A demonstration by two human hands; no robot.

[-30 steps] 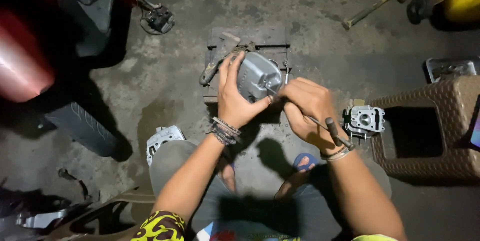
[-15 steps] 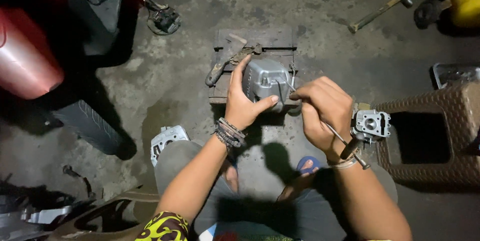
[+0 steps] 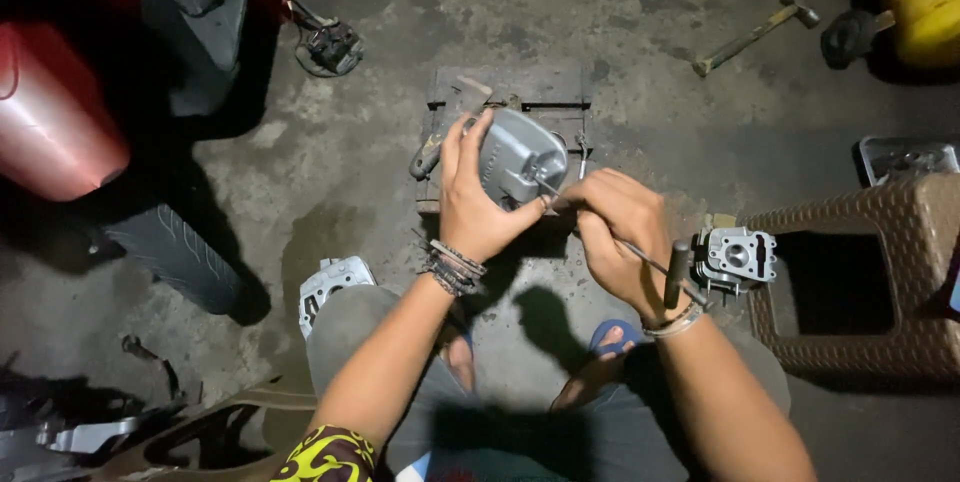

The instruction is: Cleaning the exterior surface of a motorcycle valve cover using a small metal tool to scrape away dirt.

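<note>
Since the earlier head-view frames little has moved, the left hand (image 3: pixel 478 212) still clasping the grey engine cover (image 3: pixel 515 154) on the dark block (image 3: pixel 520 87) while the right hand (image 3: pixel 622 237) stays pinched on the T-handle wrench (image 3: pixel 660 267), above stained concrete floor (image 3: pixel 650 42) strewn with a hammer (image 3: pixel 752 37), cylinder head (image 3: pixel 738 257) and brown stool (image 3: pixel 880 272).

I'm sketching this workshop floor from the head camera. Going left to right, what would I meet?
Red container → tyre → left hand on the grey metal cover → right hand holding a thin tool → engine part → brown stool.
</note>
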